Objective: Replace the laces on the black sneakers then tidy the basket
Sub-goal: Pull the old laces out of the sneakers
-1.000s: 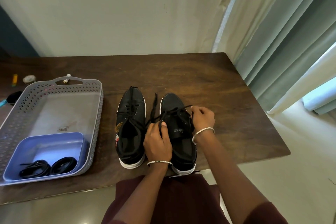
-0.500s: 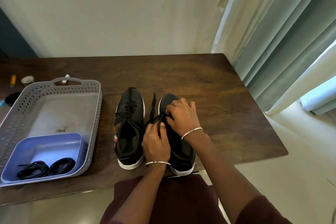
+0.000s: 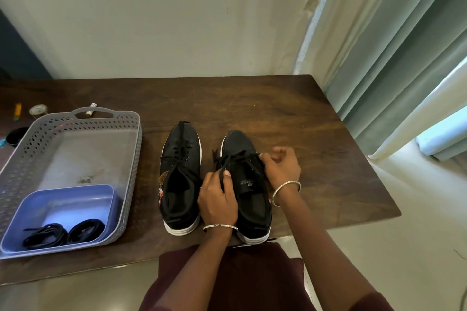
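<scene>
**A:** Where do the sneakers stand?

**B:** Side by side on the table [image 3: 290, 113], toes toward the far edge and heels at the near edge, around its middle. The sneaker under the hands [image 3: 236, 142] is the one nearer the right edge. The other sneaker [image 3: 180, 156] sits just beside it, laced.

**A:** And the person's hands?

**B:** The left hand [image 3: 218, 201] lies over the tongue, thumb and forefinger pinching the lace [image 3: 236, 158], the other fingers curled. The right hand [image 3: 281, 168] is at that shoe's right side, fingers curled, its fingertips pinching the same lace by the eyelets. A bangle [image 3: 286, 190] circles each wrist.

**A:** The basket?

**B:** The basket [image 3: 127, 151] sits toward the table's left near corner, well apart from both hands. A blue tray [image 3: 63, 201] fills its near end and holds two coiled laces [image 3: 64, 233].

**A:** Anything else?

**B:** Small items [image 3: 38, 110] lie by the far left edge behind the basket, too small to tell. A curtain [image 3: 394, 63] hangs past the right edge.
</scene>
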`<move>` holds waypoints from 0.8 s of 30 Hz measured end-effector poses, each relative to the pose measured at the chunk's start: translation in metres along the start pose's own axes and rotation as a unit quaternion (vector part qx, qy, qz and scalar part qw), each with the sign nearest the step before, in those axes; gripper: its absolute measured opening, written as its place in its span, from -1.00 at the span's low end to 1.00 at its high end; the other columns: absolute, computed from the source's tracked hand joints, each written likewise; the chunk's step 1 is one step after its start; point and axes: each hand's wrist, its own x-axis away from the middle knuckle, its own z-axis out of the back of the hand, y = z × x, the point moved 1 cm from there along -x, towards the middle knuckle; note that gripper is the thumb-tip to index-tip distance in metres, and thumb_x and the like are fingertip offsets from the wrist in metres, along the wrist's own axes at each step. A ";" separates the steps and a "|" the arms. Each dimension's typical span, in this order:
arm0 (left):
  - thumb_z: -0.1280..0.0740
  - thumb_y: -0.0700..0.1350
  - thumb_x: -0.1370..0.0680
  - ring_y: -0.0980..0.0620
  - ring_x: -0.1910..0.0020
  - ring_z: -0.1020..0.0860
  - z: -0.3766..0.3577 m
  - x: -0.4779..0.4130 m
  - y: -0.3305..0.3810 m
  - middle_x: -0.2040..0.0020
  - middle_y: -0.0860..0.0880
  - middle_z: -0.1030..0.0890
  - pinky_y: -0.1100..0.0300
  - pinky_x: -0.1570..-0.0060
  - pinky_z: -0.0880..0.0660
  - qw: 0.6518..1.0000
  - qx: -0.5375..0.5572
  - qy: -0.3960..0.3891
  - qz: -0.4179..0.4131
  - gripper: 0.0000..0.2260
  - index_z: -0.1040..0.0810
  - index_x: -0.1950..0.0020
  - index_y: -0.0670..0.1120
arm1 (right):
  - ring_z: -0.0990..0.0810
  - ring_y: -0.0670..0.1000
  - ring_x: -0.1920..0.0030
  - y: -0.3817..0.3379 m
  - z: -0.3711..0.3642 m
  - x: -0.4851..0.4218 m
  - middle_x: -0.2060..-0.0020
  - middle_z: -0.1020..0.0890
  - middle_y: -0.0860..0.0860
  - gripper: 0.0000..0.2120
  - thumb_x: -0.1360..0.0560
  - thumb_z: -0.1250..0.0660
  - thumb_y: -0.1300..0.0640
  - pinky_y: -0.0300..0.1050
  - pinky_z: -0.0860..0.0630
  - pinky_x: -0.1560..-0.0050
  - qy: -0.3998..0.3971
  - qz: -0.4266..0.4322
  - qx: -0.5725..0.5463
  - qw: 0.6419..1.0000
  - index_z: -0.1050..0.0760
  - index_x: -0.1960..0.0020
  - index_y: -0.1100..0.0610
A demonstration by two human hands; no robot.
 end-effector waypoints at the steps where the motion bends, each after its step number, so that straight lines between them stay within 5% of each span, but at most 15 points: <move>1: -0.10 0.06 -0.61 -0.04 0.23 -0.54 0.000 0.000 0.000 0.21 -0.01 -0.55 0.14 0.24 -0.42 1.000 -0.001 -0.001 0.000 -0.60 -0.64 0.04 -0.17 | -0.54 -0.05 0.03 -0.004 0.000 0.002 0.02 -0.60 -0.07 -0.67 -0.38 -0.46 0.00 -0.14 -0.46 0.03 0.011 0.117 0.074 0.990 -0.51 -0.11 0.02; 4: -0.10 0.07 -0.61 -0.07 0.21 -0.55 0.000 -0.001 0.000 0.19 -0.04 -0.56 0.10 0.23 -0.42 1.000 -0.005 -0.003 -0.002 -0.59 -0.63 0.03 -0.16 | -0.43 -0.01 -0.13 -0.025 -0.009 0.014 -0.07 -0.55 -0.12 -0.69 -0.41 -0.38 -0.09 -0.03 -0.35 -0.08 -0.062 0.356 0.269 0.893 -0.51 -0.13 -0.07; 6: -0.09 0.07 -0.61 -0.09 0.19 -0.55 0.000 -0.001 -0.001 0.18 -0.05 -0.56 0.07 0.22 -0.44 1.000 -0.004 -0.007 -0.001 -0.59 -0.64 0.01 -0.16 | -0.40 0.03 -0.20 -0.030 -0.020 0.020 -0.09 -0.55 -0.09 -0.76 -0.47 -0.34 -0.06 0.04 -0.31 -0.12 -0.122 0.407 0.392 0.816 -0.53 -0.12 -0.04; 8: -0.09 0.08 -0.61 -0.08 0.19 -0.55 0.000 -0.001 -0.001 0.18 -0.04 -0.56 0.05 0.23 -0.46 1.000 -0.005 -0.011 0.002 -0.58 -0.63 0.01 -0.16 | -0.41 0.05 -0.22 -0.030 -0.028 0.023 -0.08 -0.56 -0.06 -0.81 -0.54 -0.28 -0.02 0.04 -0.27 -0.14 -0.131 0.421 0.447 0.778 -0.54 -0.10 0.01; 9: -0.09 0.08 -0.61 -0.08 0.20 -0.55 0.000 -0.001 -0.001 0.18 -0.04 -0.56 0.05 0.23 -0.46 1.000 -0.006 -0.010 0.003 -0.58 -0.63 0.01 -0.16 | -0.42 0.03 -0.20 -0.030 -0.030 0.022 -0.06 -0.57 -0.06 -0.83 -0.56 -0.27 0.00 0.01 -0.27 -0.12 -0.132 0.416 0.440 0.785 -0.55 -0.08 0.01; 11: -0.09 0.08 -0.61 -0.07 0.20 -0.55 0.000 -0.001 -0.001 0.18 -0.04 -0.56 0.06 0.23 -0.45 1.000 -0.004 -0.009 0.004 -0.58 -0.63 0.03 -0.17 | -0.47 -0.03 -0.06 -0.029 -0.029 0.021 0.05 -0.61 -0.09 -0.90 -0.54 -0.32 0.03 -0.06 -0.31 -0.05 -0.131 0.376 0.339 0.852 -0.57 0.02 0.02; 14: -0.10 0.07 -0.61 -0.06 0.19 -0.55 0.000 0.000 -0.001 0.17 -0.03 -0.57 0.11 0.21 -0.45 1.000 -0.002 -0.010 0.002 -0.59 -0.64 0.01 -0.17 | -0.59 -0.09 0.22 -0.019 -0.023 0.014 0.28 -0.66 -0.08 -0.92 -0.45 -0.46 0.11 -0.20 -0.49 0.12 -0.087 0.143 0.028 0.986 -0.62 0.21 0.08; 16: -0.10 0.07 -0.61 -0.05 0.18 -0.56 -0.001 -0.001 -0.001 0.17 -0.02 -0.57 0.16 0.20 -0.42 1.000 -0.002 -0.010 0.003 -0.58 -0.65 -0.01 -0.16 | -0.55 -0.01 0.36 -0.014 -0.014 0.008 0.41 -0.61 -0.02 -0.88 -0.44 -0.46 0.19 -0.15 -0.50 0.29 -0.052 -0.083 -0.186 0.978 -0.59 0.26 0.14; 18: -0.10 0.07 -0.62 -0.03 0.19 -0.56 -0.001 0.000 -0.001 0.17 -0.01 -0.57 0.19 0.20 -0.40 1.000 -0.003 -0.010 0.003 -0.58 -0.65 -0.01 -0.17 | -0.41 -0.05 0.50 -0.007 -0.004 0.002 0.51 -0.49 -0.02 -0.84 -0.47 -0.41 0.26 -0.22 -0.35 0.50 -0.059 -0.214 -0.249 0.943 -0.51 0.27 0.17; 21: -0.10 0.07 -0.62 -0.03 0.21 -0.55 -0.001 0.000 -0.002 0.19 -0.01 -0.56 0.19 0.22 -0.38 1.000 -0.008 -0.008 0.006 -0.58 -0.64 0.02 -0.18 | -0.51 -0.04 0.41 -0.002 0.002 -0.002 0.38 -0.58 0.00 -0.91 -0.43 -0.45 0.17 -0.20 -0.43 0.41 -0.063 -0.167 -0.136 0.974 -0.56 0.19 0.16; 24: -0.11 0.05 -0.62 -0.03 0.23 -0.55 -0.001 0.000 0.000 0.19 -0.01 -0.55 0.20 0.23 -0.36 1.000 -0.011 -0.007 0.006 -0.60 -0.64 0.04 -0.18 | -0.52 -0.03 -0.01 -0.007 -0.002 0.003 0.03 -0.60 -0.08 -0.64 -0.38 -0.48 -0.03 -0.09 -0.49 -0.01 -0.023 0.106 0.116 0.987 -0.54 -0.14 0.01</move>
